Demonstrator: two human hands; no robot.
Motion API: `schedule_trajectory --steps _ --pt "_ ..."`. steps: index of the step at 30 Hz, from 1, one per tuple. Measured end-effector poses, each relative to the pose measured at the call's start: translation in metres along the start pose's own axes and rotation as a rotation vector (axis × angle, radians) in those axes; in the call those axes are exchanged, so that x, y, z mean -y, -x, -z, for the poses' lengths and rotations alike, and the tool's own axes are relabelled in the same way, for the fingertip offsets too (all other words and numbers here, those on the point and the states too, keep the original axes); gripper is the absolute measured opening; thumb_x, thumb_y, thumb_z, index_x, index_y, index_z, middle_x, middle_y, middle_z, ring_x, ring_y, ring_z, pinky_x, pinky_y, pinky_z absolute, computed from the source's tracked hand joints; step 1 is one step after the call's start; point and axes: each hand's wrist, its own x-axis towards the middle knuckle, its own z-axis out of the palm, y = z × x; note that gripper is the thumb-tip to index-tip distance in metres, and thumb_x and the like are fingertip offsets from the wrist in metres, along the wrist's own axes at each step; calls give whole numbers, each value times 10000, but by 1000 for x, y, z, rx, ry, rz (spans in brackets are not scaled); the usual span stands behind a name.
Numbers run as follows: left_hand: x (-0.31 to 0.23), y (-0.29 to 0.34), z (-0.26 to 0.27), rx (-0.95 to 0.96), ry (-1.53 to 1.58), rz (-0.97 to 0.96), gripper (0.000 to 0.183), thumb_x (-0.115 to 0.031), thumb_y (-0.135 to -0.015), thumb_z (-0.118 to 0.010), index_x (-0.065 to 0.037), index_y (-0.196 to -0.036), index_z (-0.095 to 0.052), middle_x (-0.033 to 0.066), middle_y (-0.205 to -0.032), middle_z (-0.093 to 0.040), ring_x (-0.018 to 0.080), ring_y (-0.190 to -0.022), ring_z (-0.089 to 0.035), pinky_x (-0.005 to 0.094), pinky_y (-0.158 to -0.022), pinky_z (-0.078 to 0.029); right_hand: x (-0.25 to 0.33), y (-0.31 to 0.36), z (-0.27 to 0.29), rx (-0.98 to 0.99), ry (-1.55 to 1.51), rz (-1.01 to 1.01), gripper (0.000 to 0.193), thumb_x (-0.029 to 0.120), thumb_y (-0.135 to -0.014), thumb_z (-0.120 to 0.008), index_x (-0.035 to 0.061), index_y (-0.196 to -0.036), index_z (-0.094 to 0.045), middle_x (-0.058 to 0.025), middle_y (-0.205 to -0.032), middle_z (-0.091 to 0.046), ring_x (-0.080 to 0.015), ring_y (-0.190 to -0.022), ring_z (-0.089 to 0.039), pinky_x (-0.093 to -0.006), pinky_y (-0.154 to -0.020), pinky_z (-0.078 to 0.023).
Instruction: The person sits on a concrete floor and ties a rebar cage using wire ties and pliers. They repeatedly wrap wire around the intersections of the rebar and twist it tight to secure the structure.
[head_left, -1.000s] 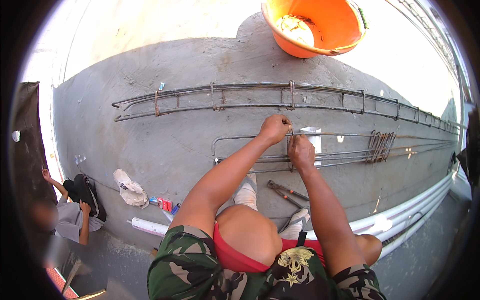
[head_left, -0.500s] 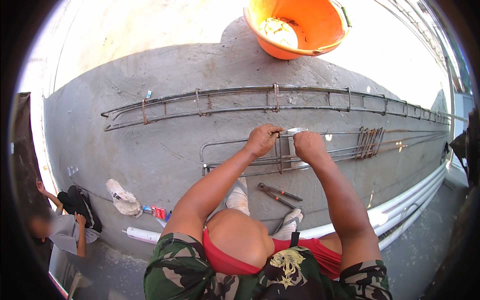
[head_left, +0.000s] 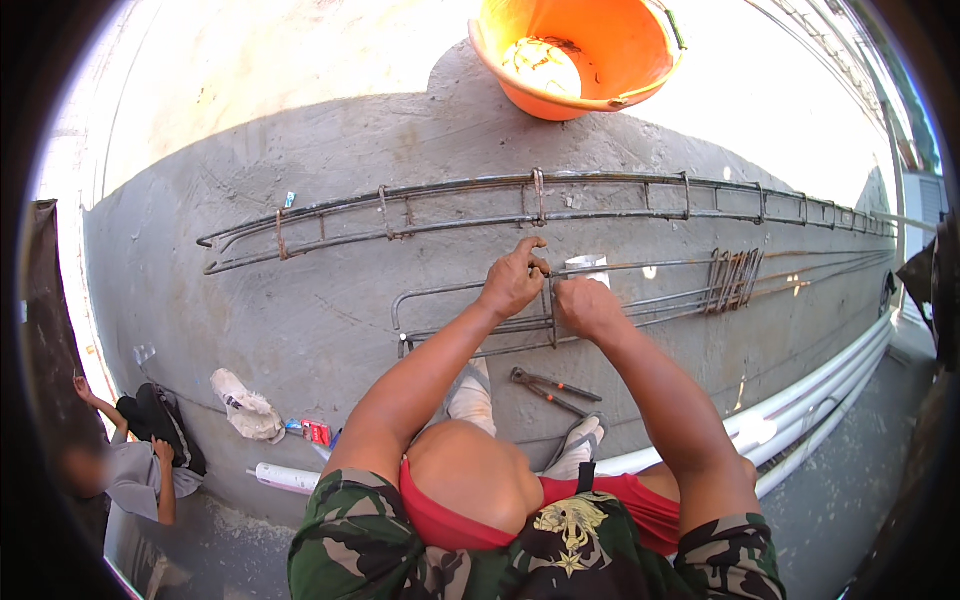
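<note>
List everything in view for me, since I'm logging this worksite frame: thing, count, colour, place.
rebar cage: one, rusty grey, lying finished across the slab, far side
rebar frame: one, rusty, unfinished, nearer
loose stirrups: a bunch, rusty, on the frame's right part
bucket: one, orange, top
pincers: one, dark, by the sandals
white pipes: several, right edge
glove: one, whitish, left
another person: lower left
left hand: grip on a stirrup
right hand: on the frame

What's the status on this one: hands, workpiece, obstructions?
Left hand and right hand both gripping the near rebar cage at a stirrup. Pincers lie on the concrete, unused. Nothing obstructing.
</note>
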Motion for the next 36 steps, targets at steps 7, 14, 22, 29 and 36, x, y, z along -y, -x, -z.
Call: schedule_trajectory --steps 7,14,22,29,36 --pt "-6 21 72 -100 -76 -16 342 -116 -864 -543 -23 -1190 -595 139 -1052 -710 273 -892 -673 347 -808 -511 -8 54 18 -923 -505 -159 279 233 -974 -574 -32 -958 -658 -138 -748 -621 -335 -673 -589 -405 -660 -479" --pt "22 105 200 -164 -141 484 434 -324 -962 -549 10 -1235 -592 167 -1160 -656 259 -1087 -610 365 -930 -475 -11 139 -122 66 -331 -273 499 467 -777 -767 51 -1008 -617 -132 -883 -618 -336 -847 -634 -459 -765 -505" --pt "60 147 159 17 434 694 441 -396 -989 -529 -23 -1219 -578 125 -1183 -621 207 -1111 -567 386 -904 -487 -3 141 -205 260 173 -241 640 453 -672 -829 93 -1111 -533 -124 -1066 -612 -306 -973 -643 -438 -776 -522" --pt "98 138 145 -63 288 577 293 -299 -980 -564 -24 -1075 -600 66 -976 -620 152 -878 -583 328 -771 -490 -22 138 -243 209 -27 -157 342 238 -798 -660 50 -1055 -536 -149 -1011 -616 -344 -876 -663 -459 -734 -537" --pt "119 144 129 -202 242 493 255 -267 -960 -589 -23 -1030 -610 46 -902 -608 131 -824 -553 293 -705 -463 11 139 -188 152 33 -121 280 236 -842 -622 101 -1083 -581 -125 -919 -616 -298 -848 -682 -425 -723 -553"
